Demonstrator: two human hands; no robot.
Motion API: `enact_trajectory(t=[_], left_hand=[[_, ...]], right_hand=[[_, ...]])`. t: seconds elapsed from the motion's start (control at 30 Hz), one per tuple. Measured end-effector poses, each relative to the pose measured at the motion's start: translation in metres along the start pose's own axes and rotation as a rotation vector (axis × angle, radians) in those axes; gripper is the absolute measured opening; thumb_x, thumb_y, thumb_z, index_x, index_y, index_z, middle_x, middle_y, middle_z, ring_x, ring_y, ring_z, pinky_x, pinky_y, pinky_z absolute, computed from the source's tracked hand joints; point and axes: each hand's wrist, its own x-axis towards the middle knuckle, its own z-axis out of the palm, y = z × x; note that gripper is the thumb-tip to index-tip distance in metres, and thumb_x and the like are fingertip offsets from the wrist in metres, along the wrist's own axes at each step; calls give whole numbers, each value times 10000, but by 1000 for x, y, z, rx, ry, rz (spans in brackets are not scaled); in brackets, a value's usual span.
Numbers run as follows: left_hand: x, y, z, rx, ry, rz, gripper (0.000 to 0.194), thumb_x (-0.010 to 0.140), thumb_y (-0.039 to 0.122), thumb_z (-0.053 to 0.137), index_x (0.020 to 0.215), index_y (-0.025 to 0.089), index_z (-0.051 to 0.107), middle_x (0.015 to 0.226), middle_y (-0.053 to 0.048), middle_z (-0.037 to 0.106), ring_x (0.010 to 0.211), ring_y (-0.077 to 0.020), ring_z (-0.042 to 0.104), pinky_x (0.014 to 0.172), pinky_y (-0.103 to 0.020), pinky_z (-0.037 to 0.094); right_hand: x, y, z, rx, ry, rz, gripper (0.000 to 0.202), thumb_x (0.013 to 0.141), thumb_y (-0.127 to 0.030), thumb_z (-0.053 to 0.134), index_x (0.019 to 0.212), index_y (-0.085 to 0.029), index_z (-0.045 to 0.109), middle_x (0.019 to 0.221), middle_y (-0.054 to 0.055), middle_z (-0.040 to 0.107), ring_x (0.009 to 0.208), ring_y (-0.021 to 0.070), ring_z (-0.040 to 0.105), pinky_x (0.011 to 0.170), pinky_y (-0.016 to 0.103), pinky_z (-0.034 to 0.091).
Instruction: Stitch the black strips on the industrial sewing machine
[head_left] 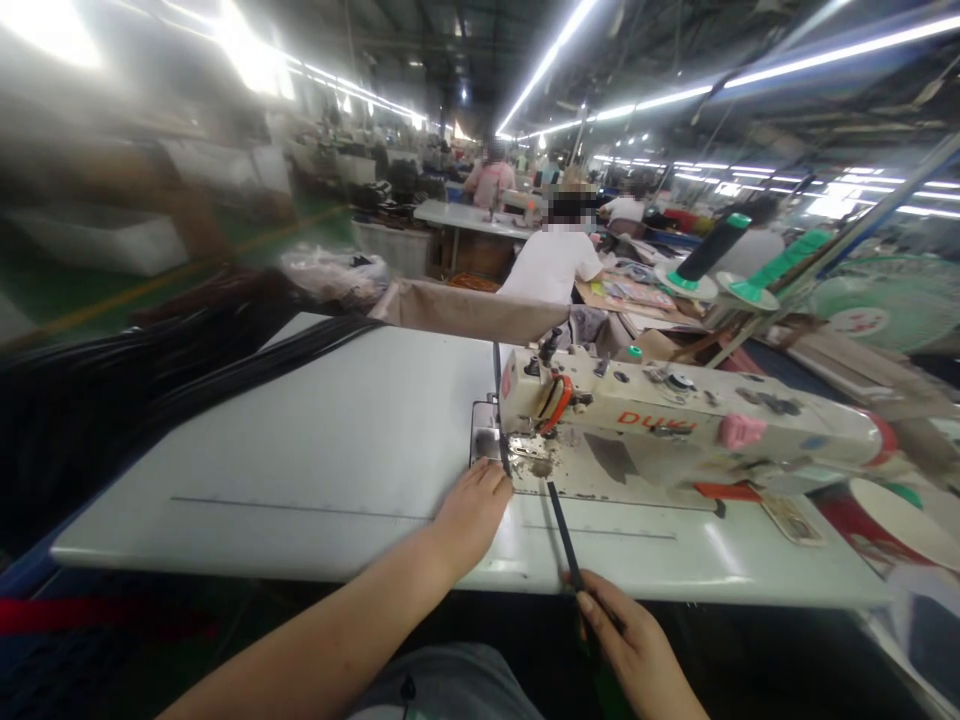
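At table (337,430), right hand (622,625) pinching strip (564,532)

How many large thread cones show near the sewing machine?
2: a dark cone beyond the sewing machine, and a green cone right of the dark one. Others may be hidden.

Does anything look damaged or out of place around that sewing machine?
Slightly: the sewing machine has brownish patches on its pale bed near the left hand, though I can't tell dirt from wear. A pink lump on its front also looks odd.
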Motion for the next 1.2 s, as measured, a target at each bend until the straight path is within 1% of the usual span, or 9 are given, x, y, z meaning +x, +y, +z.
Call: enact_trajectory(t=[0.1,0.17,0.43,0.73,0.83,0.9,1.0,1.1,1.2], left_hand=[[4,-5,1,-64,28,-71,220,1018,166,481,1160,170,649,1250,-132,701,1329,-271,587,1237,-569,325],[8,-7,-1,-90,18,-126,226,1023,194,499,1199,179,639,1293,-124,698,1369,-277,557,1239,-586,300],[18,-14,-10,-139,-64,-219,236,1008,212,542,1235,216,606,1414,-100,648,1454,-276,473,1241,-597,261],[21,-17,-16,-185,-129,-255,274,999,175,524,1244,231,632,1478,-83,613,1496,-267,416,1253,-601,238],[28,-28,-14,-265,-145,-296,252,968,147,534,1142,247,687,1418,-52,659,1468,-271,452,1236,-568,297],[39,-41,-12,-283,-141,-331,252,948,152,551,1129,234,707,1366,-66,688,1432,-277,491,1220,-522,344],[60,-62,-5,-262,-133,-347,334,932,172,562,1240,197,687,1413,-110,649,1411,-280,507,1211,-471,371],[83,-80,0,-240,-144,-348,415,923,187,561,1326,190,661,1505,-129,575,1441,-298,473,1223,-480,347],[102,-91,3,-225,-160,-348,502,905,223,599,1407,218,619,1553,-120,536,1492,-333,405,1237,-508,302]], right_hand=[[-1,2,4,-2,-4,3,602,908,-716,549,1108,-209,805,719,55,724,676,246,675,717,360,588],[-2,2,5,4,-6,7,592,906,-710,556,1111,-213,804,712,54,722,668,248,675,710,362,590],[1,-7,7,16,-12,9,562,926,-673,549,1124,-203,787,728,49,714,679,233,665,712,338,575],[11,-17,19,34,77,-20,500,948,-634,542,1066,-195,750,759,43,712,719,216,667,751,302,564],[14,-20,24,27,95,-48,468,963,-593,534,1091,-189,733,742,43,708,717,217,667,741,297,563],[15,-22,28,14,103,-66,452,978,-553,520,1139,-182,723,749,45,711,727,217,674,751,298,564],[17,-27,36,-25,84,-88,466,998,-467,493,1321,-176,660,800,45,726,744,206,685,775,298,566],[23,-35,45,-63,39,-106,538,1004,-371,464,1517,-214,511,954,60,761,827,199,712,836,306,566],[32,-42,53,-82,5,-135,529,1000,-316,443,1519,-249,517,1144,89,762,995,221,725,928,337,551]])
